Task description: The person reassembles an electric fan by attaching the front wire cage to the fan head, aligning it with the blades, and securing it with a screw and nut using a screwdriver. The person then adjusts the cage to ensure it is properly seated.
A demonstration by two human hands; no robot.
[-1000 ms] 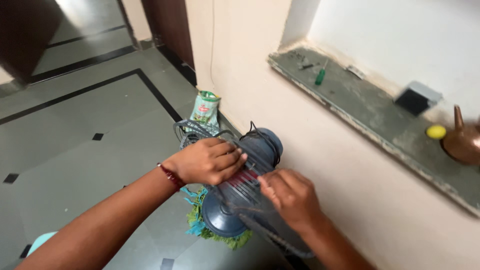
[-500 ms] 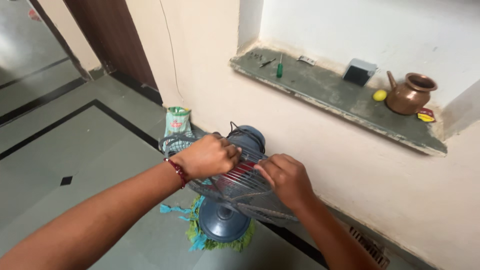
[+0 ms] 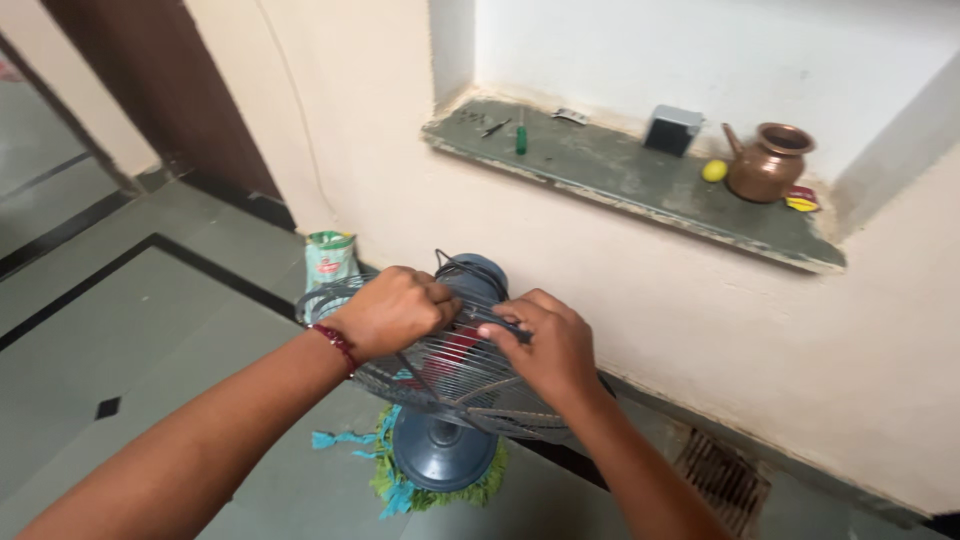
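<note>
Gripping the fan guard [image 3: 450, 375], left hand [image 3: 390, 312] and right hand [image 3: 545, 345] each have their grip closed on the wires. The fan [image 3: 445, 450] stands on a green mat [image 3: 395, 490], grey tiled floor [image 3: 130, 330], against a cream wall [image 3: 640, 270]. Ledge [image 3: 600, 165] above: copper pot [image 3: 768, 160], lemon [image 3: 714, 171], screwdriver [image 3: 520, 135].
</note>
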